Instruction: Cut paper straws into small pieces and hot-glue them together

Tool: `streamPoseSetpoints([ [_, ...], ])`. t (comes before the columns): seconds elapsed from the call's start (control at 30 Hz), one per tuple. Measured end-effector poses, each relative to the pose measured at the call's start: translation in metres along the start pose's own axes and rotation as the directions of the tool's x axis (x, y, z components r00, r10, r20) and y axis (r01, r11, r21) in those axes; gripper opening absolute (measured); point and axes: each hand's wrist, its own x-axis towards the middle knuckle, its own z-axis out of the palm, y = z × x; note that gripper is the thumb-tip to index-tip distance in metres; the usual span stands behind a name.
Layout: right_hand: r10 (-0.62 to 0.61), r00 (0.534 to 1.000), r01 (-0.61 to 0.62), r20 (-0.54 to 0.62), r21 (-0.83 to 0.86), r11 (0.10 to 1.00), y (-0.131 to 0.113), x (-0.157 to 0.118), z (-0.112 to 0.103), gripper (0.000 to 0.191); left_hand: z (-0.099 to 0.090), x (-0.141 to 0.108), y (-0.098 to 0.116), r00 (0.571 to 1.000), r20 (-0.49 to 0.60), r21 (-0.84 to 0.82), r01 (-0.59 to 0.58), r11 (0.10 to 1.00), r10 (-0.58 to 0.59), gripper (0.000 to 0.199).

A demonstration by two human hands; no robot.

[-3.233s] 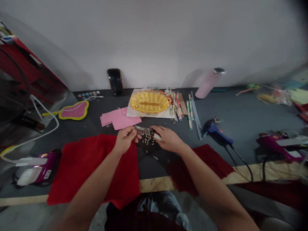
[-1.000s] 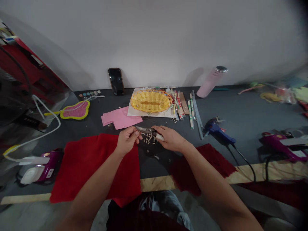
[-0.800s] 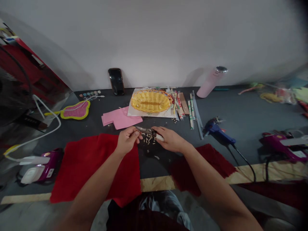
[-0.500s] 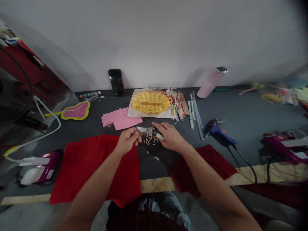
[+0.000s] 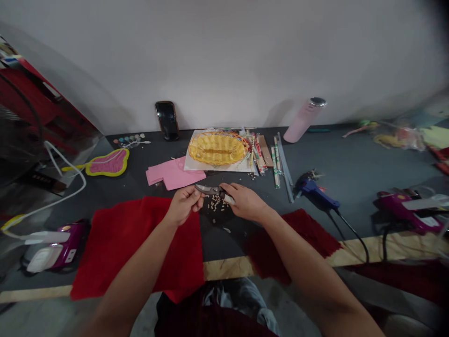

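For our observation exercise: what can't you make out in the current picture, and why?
All in the head view:
- Anything pinched in the left hand: too small, and covered by its fingers.
- Part of the handles of the pruning shears: hidden by the right hand.
- The middle of the white sheet: covered by the yellow wicker basket.
- Contents of the plastic packet at far right: blurred.

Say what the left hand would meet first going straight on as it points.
Likely the shears, held in the right hand: they lie just ahead of the left hand, though depth and any contact are unclear.
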Motion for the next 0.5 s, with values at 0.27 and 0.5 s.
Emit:
streamPoseSetpoints([
  [0.27, -0.066, 0.998, 0.067, -0.014, 0.088, 0.994, -0.001, -0.001, -0.004, 0.05, 0.003, -0.002, 0.0, 0.992, -0.042, 0.161, -0.115, 0.98, 0.123, 0.028],
  [0.5, -0.025, 0.997, 0.026, -0.078, 0.011, 1.0, -0.003, -0.001, 0.001, 0.044, 0.001, 0.0, 0.0, 0.993, -0.035, 0.119, -0.104, 0.987, 0.109, 0.027],
])
